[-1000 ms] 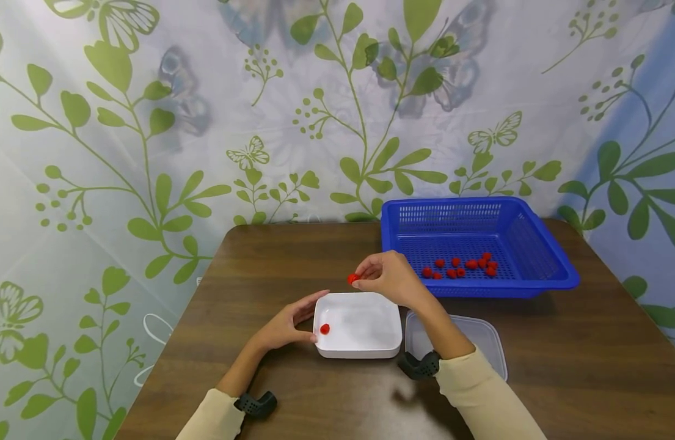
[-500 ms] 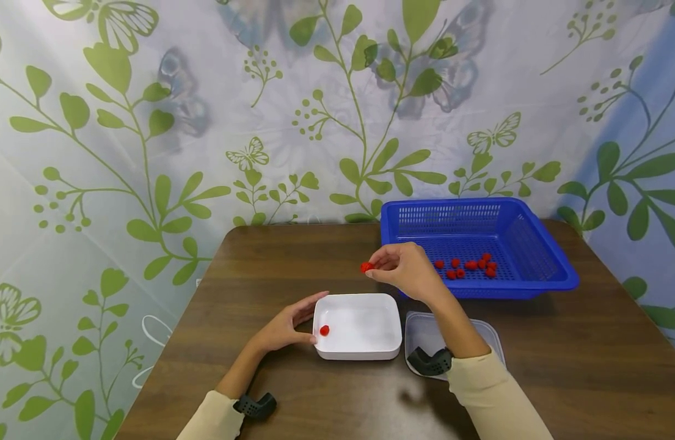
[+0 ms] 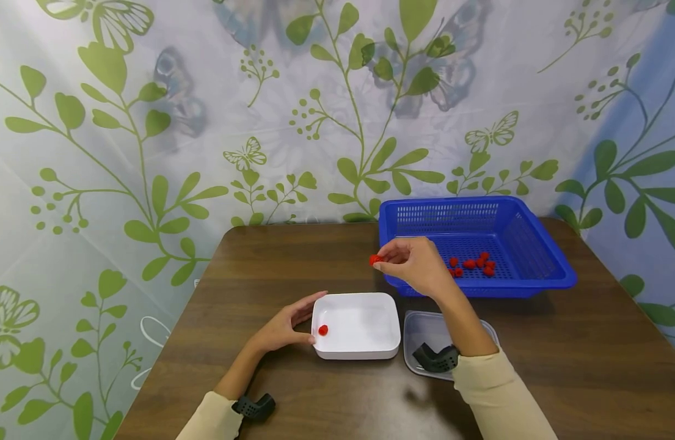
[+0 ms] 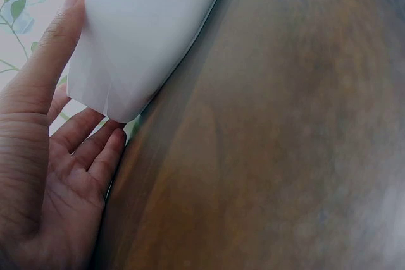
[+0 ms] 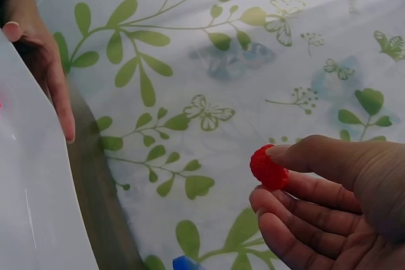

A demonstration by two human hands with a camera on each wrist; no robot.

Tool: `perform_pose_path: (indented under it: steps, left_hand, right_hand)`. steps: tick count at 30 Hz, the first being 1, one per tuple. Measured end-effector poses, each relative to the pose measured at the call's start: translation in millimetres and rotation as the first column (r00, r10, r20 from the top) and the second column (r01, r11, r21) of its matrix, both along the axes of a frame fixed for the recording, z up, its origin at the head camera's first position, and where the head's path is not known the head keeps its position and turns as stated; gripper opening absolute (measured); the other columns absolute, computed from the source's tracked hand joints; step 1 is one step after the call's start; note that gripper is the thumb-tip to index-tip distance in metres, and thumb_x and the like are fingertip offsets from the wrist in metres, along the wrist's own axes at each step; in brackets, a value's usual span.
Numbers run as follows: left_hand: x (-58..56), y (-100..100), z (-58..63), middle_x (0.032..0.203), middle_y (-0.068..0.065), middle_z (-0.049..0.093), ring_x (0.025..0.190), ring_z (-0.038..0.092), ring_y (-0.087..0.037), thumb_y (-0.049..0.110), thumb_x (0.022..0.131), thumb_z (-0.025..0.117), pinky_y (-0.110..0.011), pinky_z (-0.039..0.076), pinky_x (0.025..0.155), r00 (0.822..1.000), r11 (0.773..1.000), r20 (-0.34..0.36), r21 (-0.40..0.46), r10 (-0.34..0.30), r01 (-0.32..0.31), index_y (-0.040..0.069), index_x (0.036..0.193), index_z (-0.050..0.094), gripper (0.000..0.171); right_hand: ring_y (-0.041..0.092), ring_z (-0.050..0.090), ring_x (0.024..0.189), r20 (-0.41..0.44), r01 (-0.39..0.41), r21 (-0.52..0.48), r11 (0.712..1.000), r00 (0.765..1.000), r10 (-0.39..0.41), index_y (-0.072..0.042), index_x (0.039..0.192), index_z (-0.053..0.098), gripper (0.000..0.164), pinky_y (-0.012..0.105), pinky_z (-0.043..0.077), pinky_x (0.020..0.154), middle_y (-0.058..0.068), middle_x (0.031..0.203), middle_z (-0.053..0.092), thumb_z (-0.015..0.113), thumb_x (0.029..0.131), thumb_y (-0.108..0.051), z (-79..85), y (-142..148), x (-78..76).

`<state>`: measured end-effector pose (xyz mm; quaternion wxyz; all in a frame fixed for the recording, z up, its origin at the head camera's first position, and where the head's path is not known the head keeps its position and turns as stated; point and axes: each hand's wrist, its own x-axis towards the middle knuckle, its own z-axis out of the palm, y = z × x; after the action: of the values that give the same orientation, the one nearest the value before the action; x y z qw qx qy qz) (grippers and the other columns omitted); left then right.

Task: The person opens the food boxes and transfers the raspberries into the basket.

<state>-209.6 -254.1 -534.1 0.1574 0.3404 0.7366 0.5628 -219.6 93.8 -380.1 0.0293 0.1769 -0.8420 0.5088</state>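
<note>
A raspberry is pinched between the thumb and fingertips of my right hand, raised beside the basket's near-left corner; the right wrist view shows this raspberry closely. My left hand rests against the left end of a white rectangular container, thumb at the near corner, fingers fairly straight toward the far corner. In the left wrist view, the thumb and fingers of the left hand lie about the container's corner. One raspberry lies inside the container, near its left wall.
A blue perforated basket stands at the back right with several raspberries in it, partly hidden by my right hand. A translucent lid lies under my right forearm. A patterned curtain hangs behind the wooden table.
My right hand has moved up and to the right with the raspberry, from behind the white container to beside the basket. The left hand stays at the container.
</note>
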Motion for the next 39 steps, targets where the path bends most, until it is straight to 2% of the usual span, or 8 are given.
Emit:
perform_pose_path:
  steps: [7, 12, 18, 23, 27, 31, 39]
  left_hand:
    - [1.0, 0, 0.0, 0.164, -0.012, 0.031, 0.148, 0.035, -0.025, 0.011, 0.084, 0.084, -0.028, 0.035, 0.116, 1.0, 1.0, -0.007, -0.02, 0.009, -0.009, 0.017, 0.159, 0.033, 0.091]
    - [1.0, 0, 1.0, 0.164, -0.015, 0.029, 0.149, 0.033, -0.026, 0.01, 0.085, 0.083, -0.03, 0.034, 0.117, 1.0, 1.0, -0.014, -0.023, 0.007, -0.007, 0.016, 0.16, 0.032, 0.091]
    - [1.2, 0, 2.9, 0.164, -0.009, 0.031, 0.149, 0.033, -0.024, 0.009, 0.084, 0.083, -0.031, 0.034, 0.117, 1.0, 0.999, 0.0, -0.03, 0.014, -0.014, 0.019, 0.159, 0.033, 0.09]
    - [2.1, 0, 3.3, 0.164, -0.014, 0.03, 0.149, 0.033, -0.025, 0.004, 0.084, 0.082, -0.029, 0.034, 0.116, 1.0, 1.0, -0.001, -0.011, -0.003, 0.003, 0.013, 0.159, 0.032, 0.091]
    - [3.5, -1, 3.1, 0.163, -0.019, 0.03, 0.149, 0.034, -0.026, 0.004, 0.084, 0.082, -0.029, 0.034, 0.116, 1.0, 1.0, -0.017, -0.001, -0.007, 0.007, 0.009, 0.159, 0.03, 0.092]
    - [4.1, -2, 3.0, 0.163, -0.018, 0.029, 0.149, 0.034, -0.026, 0.006, 0.085, 0.082, -0.032, 0.034, 0.117, 1.0, 1.0, -0.019, -0.009, -0.001, 0.001, 0.012, 0.16, 0.031, 0.091]
    - [1.8, 0, 1.7, 0.164, -0.016, 0.028, 0.149, 0.032, -0.025, 0.009, 0.086, 0.082, -0.027, 0.033, 0.116, 1.0, 1.0, -0.026, -0.02, -0.01, 0.01, 0.011, 0.16, 0.029, 0.091]
  right_hand:
    - [0.02, 0.07, 0.075, 0.02, 0.048, -0.019, 0.999, 0.999, -0.047, -0.009, 0.097, 0.077, 0.018, 0.029, 0.056, 0.06, 0.004, 0.086, 0.075, 0.084, 0.086, -0.021, 4.2, 11, 1.5]
    - [0.021, 0.071, 0.078, 0.011, 0.081, -0.033, 0.996, 0.997, -0.081, -0.01, 0.099, 0.077, 0.021, 0.029, 0.058, 0.066, 0.004, 0.09, 0.076, 0.083, 0.086, -0.025, 6.9, 21, 1.7]
    - [0.019, 0.071, 0.082, 0.005, 0.123, -0.051, 0.991, 0.992, -0.123, -0.009, 0.103, 0.077, 0.029, 0.03, 0.058, 0.066, 0.007, 0.096, 0.077, 0.082, 0.087, -0.033, 10.0, 35, 2.4]
    - [0.019, 0.071, 0.083, 0.009, 0.158, -0.054, 0.986, 0.987, -0.158, -0.008, 0.105, 0.077, 0.032, 0.028, 0.057, 0.065, 0.008, 0.095, 0.077, 0.082, 0.087, -0.034, 12.0, 43, 4.4]
    - [0.021, 0.071, 0.081, 0.0, 0.164, -0.038, 0.986, 0.986, -0.164, -0.008, 0.104, 0.077, 0.03, 0.029, 0.057, 0.062, 0.008, 0.094, 0.077, 0.083, 0.086, -0.032, 12.7, 46, 3.7]
    - [0.025, 0.07, 0.079, -0.01, 0.164, -0.003, 0.986, 0.986, -0.164, -0.008, 0.102, 0.078, 0.029, 0.027, 0.054, 0.057, 0.008, 0.093, 0.077, 0.083, 0.086, -0.032, 13.4, 51, 2.0]
    - [0.023, 0.072, 0.082, -0.04, 0.183, 0.091, 0.979, 0.983, -0.18, -0.008, 0.102, 0.078, 0.023, 0.027, 0.056, 0.065, 0.009, 0.094, 0.077, 0.081, 0.089, -0.027, 15.1, 65, -7.6]
